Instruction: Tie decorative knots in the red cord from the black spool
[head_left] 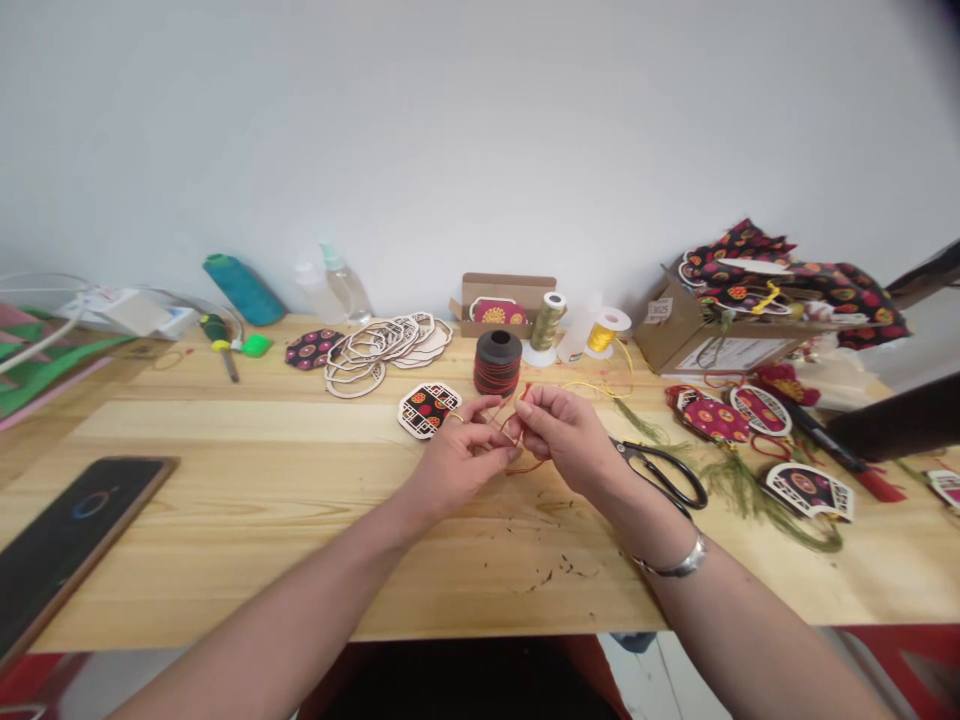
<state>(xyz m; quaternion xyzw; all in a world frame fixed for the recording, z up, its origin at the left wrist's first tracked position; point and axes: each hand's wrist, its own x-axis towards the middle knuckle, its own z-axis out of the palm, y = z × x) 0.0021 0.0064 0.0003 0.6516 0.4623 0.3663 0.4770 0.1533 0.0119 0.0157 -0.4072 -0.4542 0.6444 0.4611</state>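
Over the middle of the table, my left hand (480,437) and my right hand (556,428) are close together. A thin red cord (507,412) runs between them, looped around the left fingers. My right thumb and forefinger pinch the cord near its top. Part of the cord hangs below the hands, close to the tabletop. Just left of my fingers lies an ornament (428,410) with a pale cut-out frame and dark patterned fabric. Behind the hands stands a black spool (497,362) wound with dark red cord. Black-handled scissors (666,474) lie partly hidden beside my right wrist.
Pale cut-out frames (382,345) are piled at the back. An olive thread spool (550,318) and a yellow cord spool (606,328) stand near a cardboard box (686,335) of fabric. Tasselled ornaments (806,492) lie right; a phone (79,535) is left.
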